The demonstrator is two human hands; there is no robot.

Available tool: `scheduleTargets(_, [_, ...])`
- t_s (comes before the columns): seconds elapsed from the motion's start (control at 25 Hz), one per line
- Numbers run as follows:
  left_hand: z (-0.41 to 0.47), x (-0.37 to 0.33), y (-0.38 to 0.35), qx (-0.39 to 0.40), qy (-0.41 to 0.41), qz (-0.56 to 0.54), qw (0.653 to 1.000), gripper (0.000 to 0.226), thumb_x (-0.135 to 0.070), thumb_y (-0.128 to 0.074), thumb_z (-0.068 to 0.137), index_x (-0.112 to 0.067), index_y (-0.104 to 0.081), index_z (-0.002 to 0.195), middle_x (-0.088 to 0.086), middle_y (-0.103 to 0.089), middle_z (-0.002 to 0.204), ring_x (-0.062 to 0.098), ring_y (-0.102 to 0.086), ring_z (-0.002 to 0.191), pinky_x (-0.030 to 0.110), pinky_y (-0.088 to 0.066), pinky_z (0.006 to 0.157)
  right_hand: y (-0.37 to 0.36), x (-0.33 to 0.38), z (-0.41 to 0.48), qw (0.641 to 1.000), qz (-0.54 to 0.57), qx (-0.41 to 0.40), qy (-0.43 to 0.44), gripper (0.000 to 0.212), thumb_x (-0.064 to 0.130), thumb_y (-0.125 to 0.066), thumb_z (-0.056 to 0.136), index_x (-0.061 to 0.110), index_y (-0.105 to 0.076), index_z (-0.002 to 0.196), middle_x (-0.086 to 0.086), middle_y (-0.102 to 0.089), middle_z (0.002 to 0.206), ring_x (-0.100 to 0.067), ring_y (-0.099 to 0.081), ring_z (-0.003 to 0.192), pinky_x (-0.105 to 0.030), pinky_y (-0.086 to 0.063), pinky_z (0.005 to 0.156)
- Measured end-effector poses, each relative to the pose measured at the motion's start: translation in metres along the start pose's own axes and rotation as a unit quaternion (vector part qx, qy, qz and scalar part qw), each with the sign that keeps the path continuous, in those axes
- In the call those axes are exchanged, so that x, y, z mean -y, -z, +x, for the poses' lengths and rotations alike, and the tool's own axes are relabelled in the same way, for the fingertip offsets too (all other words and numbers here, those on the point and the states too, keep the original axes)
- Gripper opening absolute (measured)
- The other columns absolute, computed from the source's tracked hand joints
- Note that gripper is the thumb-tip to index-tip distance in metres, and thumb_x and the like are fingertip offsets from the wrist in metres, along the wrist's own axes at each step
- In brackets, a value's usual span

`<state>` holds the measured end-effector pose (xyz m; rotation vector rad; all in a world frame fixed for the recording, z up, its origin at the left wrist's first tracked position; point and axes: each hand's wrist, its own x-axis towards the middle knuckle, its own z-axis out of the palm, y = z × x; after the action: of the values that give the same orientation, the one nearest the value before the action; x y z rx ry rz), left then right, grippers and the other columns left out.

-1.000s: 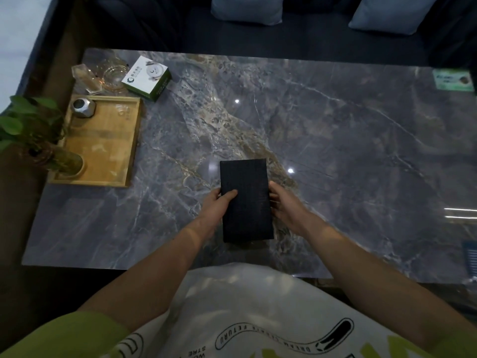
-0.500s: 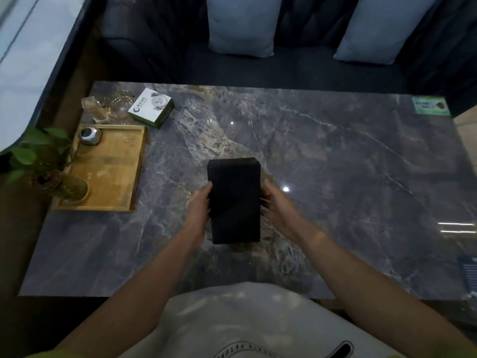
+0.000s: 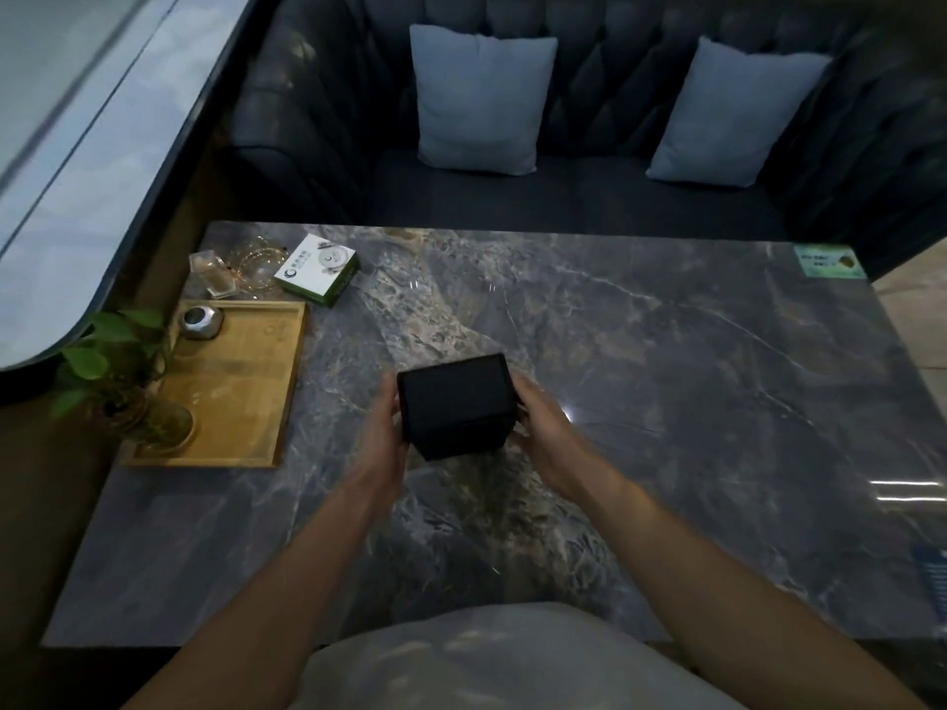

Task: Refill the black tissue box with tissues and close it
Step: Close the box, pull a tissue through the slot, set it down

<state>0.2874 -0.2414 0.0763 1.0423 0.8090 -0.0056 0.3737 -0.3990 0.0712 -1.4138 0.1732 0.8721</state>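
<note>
Now we have the black tissue box [image 3: 456, 407] clamped between both hands, our left hand [image 3: 382, 435] curled against its left side and our right hand [image 3: 546, 433] wrapped round its right side. It sits tilted, one end facing us, over the middle of the marble table [image 3: 692, 402], and whether its lower edge touches the top we cannot tell. Off to the left lie a wooden tray [image 3: 241, 402], a leafy plant [image 3: 110, 351] at its near corner, and a white-and-green carton [image 3: 317, 269] just beyond.
</note>
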Motion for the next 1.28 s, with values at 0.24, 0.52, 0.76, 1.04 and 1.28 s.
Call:
scheduleTargets(0.24, [0.005,0.005,0.015,-0.029,0.014,-0.006,0.999,0.05,-0.028,-0.053,0.095,-0.005,-0.044,0.139,0.019,-0.063,0.126,0.02,-0.069,0.089,0.028,-0.056,0.06,-0.002,-0.009,-0.001,1.0,-0.013,0.01,0.026,0.015,0.027,-0.053,0.098,0.02,-0.065,0.101,0.002,-0.066,0.109,-0.012,-0.06,0.105,-0.025,-0.044,0.084])
scheduleTargets(0.52, [0.004,0.017,0.024,0.002,0.002,0.067,0.998,0.046,0.012,-0.048,0.085,-0.01,-0.056,0.125,0.01,-0.069,0.113,0.021,-0.068,0.097,0.029,-0.057,0.068,0.0,-0.028,-0.002,0.999,-0.015,0.0,0.03,0.046,-0.018,-0.055,0.08,0.02,-0.06,0.105,-0.009,-0.06,0.126,-0.02,-0.057,0.118,-0.038,-0.048,0.099])
scheduleTargets(0.76, [0.005,0.037,0.035,-0.022,-0.019,0.134,0.991,0.066,0.022,-0.054,0.078,-0.007,-0.042,0.136,0.008,-0.058,0.129,0.021,-0.058,0.113,0.03,-0.053,0.081,-0.001,-0.044,-0.008,0.993,-0.104,0.002,0.055,0.068,-0.029,-0.053,0.071,0.015,-0.053,0.122,0.0,-0.056,0.125,-0.013,-0.05,0.122,-0.024,-0.047,0.096])
scheduleTargets(1.04, [0.002,0.065,0.047,-0.048,-0.032,0.21,0.976,0.075,0.022,-0.058,0.072,-0.008,-0.038,0.138,0.002,-0.053,0.132,0.015,-0.05,0.123,0.033,-0.046,0.099,-0.003,-0.078,-0.01,0.982,-0.176,-0.001,0.068,0.075,-0.029,-0.057,0.069,0.019,-0.048,0.126,0.004,-0.055,0.12,-0.015,-0.052,0.118,-0.016,-0.048,0.089])
scheduleTargets(1.28, [0.005,0.081,0.05,-0.031,-0.015,0.205,0.978,0.072,0.028,-0.05,0.075,-0.005,-0.035,0.137,0.0,-0.049,0.129,0.01,-0.046,0.123,0.031,-0.045,0.101,0.001,-0.1,-0.006,0.944,-0.318,-0.02,0.087,0.072,-0.021,-0.059,0.072,0.018,-0.05,0.132,-0.01,-0.041,0.133,-0.017,-0.047,0.121,-0.01,-0.044,0.091])
